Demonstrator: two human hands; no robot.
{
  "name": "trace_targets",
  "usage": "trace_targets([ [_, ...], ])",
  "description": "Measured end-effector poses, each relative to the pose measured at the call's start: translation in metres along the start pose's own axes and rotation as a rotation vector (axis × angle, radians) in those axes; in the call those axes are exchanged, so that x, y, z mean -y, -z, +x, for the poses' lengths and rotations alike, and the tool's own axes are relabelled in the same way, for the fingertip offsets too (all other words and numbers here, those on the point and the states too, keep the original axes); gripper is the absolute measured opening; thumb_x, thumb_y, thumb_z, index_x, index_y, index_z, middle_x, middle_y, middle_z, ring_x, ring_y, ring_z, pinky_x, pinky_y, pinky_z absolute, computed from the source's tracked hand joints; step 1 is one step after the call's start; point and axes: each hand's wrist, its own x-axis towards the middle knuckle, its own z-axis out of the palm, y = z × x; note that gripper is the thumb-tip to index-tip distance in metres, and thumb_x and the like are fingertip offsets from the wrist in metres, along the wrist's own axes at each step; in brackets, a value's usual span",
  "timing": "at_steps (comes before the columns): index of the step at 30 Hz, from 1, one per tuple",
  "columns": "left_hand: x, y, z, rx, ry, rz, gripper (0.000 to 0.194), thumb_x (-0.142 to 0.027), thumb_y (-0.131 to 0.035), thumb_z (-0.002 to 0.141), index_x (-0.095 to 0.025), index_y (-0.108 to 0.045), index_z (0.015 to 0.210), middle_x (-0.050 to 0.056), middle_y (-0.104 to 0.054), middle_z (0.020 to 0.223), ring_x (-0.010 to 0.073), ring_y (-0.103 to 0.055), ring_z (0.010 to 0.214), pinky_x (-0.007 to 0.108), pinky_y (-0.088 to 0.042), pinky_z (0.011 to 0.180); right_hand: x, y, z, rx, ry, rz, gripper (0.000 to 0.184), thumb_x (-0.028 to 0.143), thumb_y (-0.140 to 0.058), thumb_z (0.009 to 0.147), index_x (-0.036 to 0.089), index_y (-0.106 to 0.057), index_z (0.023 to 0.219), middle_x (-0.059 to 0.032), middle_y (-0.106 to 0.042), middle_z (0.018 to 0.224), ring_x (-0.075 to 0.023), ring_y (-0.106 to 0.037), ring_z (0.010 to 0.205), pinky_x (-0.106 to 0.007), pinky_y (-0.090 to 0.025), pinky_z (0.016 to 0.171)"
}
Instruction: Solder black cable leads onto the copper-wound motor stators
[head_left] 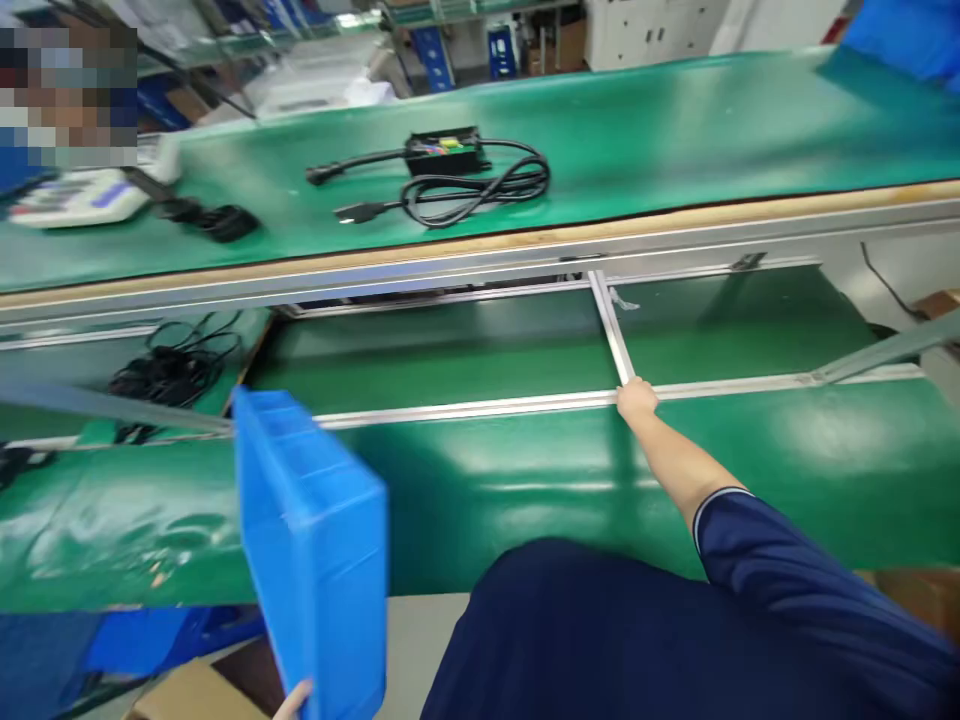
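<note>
My left hand (294,700) shows only as a few fingers at the bottom edge, gripping the lower end of a blue plastic bin (311,545) that is tilted upright beside the green bench. My right hand (637,398) reaches forward on a bare forearm and rests on the aluminium rail (487,407) at the joint with a cross bar (611,330). Its fingers curl over the rail's edge and are mostly hidden. A black power adapter (442,152) with coiled cables (472,190) lies on the upper green belt, out of reach of both hands.
A green lower shelf (450,350) lies behind the rail, with a bundle of black cables (172,370) at its left. A white device (75,195) and a black plug (225,222) sit on the upper belt at left. A cardboard box (195,695) stands on the floor. Another person is at top left.
</note>
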Motion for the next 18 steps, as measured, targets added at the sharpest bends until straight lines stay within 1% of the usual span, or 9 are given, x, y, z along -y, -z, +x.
trace_targets([
  [1, 0.003, -0.004, -0.010, -0.018, 0.046, -0.077, 0.033, -0.037, -0.069, 0.052, -0.025, -0.065, 0.083, 0.005, -0.070, 0.061, 0.0382, -0.075, 0.082, 0.050, -0.061, 0.074, -0.003, 0.001, -0.001, -0.002, -0.004, -0.005, 0.047, 0.047, -0.059, 0.099, 0.010, -0.059, 0.129, -0.0155, -0.064, 0.126, -0.0251, -0.063, 0.114, -0.045, -0.054, 0.097],
  [2, 0.005, -0.010, -0.018, -0.040, 0.065, -0.119, 0.029, -0.032, -0.067, 0.057, -0.023, -0.063, 0.085, 0.005, -0.068, 0.058, 0.0375, -0.075, 0.077, 0.050, -0.061, 0.070, -0.005, 0.002, -0.001, -0.006, -0.001, -0.015, 0.050, 0.047, -0.059, 0.099, 0.008, -0.058, 0.130, -0.0182, -0.063, 0.127, -0.0273, -0.063, 0.116, -0.046, -0.053, 0.098],
  [4, 0.008, -0.021, -0.023, -0.053, 0.036, -0.188, 0.024, -0.018, -0.062, 0.063, -0.019, -0.063, 0.088, 0.004, -0.068, 0.060, 0.0311, -0.073, 0.066, 0.045, -0.062, 0.064, -0.009, 0.004, -0.001, -0.022, 0.027, -0.045, 0.057, 0.049, -0.059, 0.097, 0.002, -0.056, 0.131, -0.0261, -0.061, 0.128, -0.0335, -0.061, 0.119, -0.049, -0.051, 0.099],
  [7, 0.018, -0.036, -0.005, -0.096, -0.051, -0.271, 0.023, -0.007, -0.063, 0.067, -0.015, -0.065, 0.088, 0.003, -0.071, 0.067, 0.0189, -0.066, 0.055, 0.029, -0.059, 0.058, -0.010, 0.006, -0.007, -0.072, 0.107, -0.085, 0.063, 0.046, -0.059, 0.096, -0.006, -0.053, 0.132, -0.0345, -0.056, 0.129, -0.0407, -0.055, 0.125, -0.050, -0.046, 0.102],
  [9, 0.032, -0.045, 0.009, -0.092, -0.093, -0.298, 0.022, -0.004, -0.063, 0.068, -0.014, -0.066, 0.088, 0.002, -0.070, 0.067, 0.0155, -0.063, 0.052, 0.027, -0.058, 0.059, -0.011, 0.006, -0.022, -0.126, 0.157, -0.087, 0.062, 0.041, -0.056, 0.097, -0.009, -0.050, 0.134, -0.0366, -0.051, 0.134, -0.0435, -0.049, 0.130, -0.053, -0.042, 0.105],
  [11, 0.048, -0.055, 0.018, -0.085, -0.120, -0.316, 0.021, -0.002, -0.062, 0.071, -0.013, -0.067, 0.088, 0.003, -0.070, 0.068, 0.0155, -0.064, 0.054, 0.030, -0.059, 0.064, -0.014, 0.003, -0.047, -0.173, 0.226, -0.069, 0.060, 0.037, -0.053, 0.098, -0.008, -0.047, 0.137, -0.0364, -0.045, 0.140, -0.0440, -0.043, 0.133, -0.054, -0.038, 0.109],
  [13, 0.063, -0.063, 0.023, -0.090, -0.137, -0.330, 0.019, -0.002, -0.062, 0.076, -0.012, -0.067, 0.091, 0.004, -0.070, 0.071, 0.0167, -0.066, 0.061, 0.034, -0.061, 0.072, -0.020, -0.004, -0.079, -0.192, 0.335, -0.052, 0.059, 0.036, -0.052, 0.098, -0.003, -0.046, 0.142, -0.0330, -0.039, 0.150, -0.0417, -0.040, 0.137, -0.054, -0.035, 0.111],
  [16, 0.085, -0.074, 0.030, -0.105, -0.156, -0.340, 0.017, -0.005, -0.064, 0.082, -0.011, -0.067, 0.097, 0.003, -0.072, 0.080, 0.0161, -0.068, 0.071, 0.037, -0.060, 0.083, -0.034, -0.028, -0.129, -0.164, 0.512, -0.071, 0.059, 0.040, -0.051, 0.098, 0.008, -0.044, 0.148, -0.0243, -0.029, 0.162, -0.0374, -0.036, 0.142, -0.051, -0.034, 0.114],
  [18, 0.100, -0.080, 0.035, -0.093, -0.157, -0.346, 0.018, -0.007, -0.065, 0.085, -0.012, -0.067, 0.102, 0.003, -0.072, 0.087, 0.0147, -0.068, 0.076, 0.036, -0.059, 0.086, -0.047, -0.048, -0.155, -0.119, 0.576, -0.110, 0.059, 0.043, -0.050, 0.099, 0.010, -0.047, 0.148, -0.0220, -0.025, 0.164, -0.0365, -0.035, 0.144, -0.050, -0.035, 0.114],
])
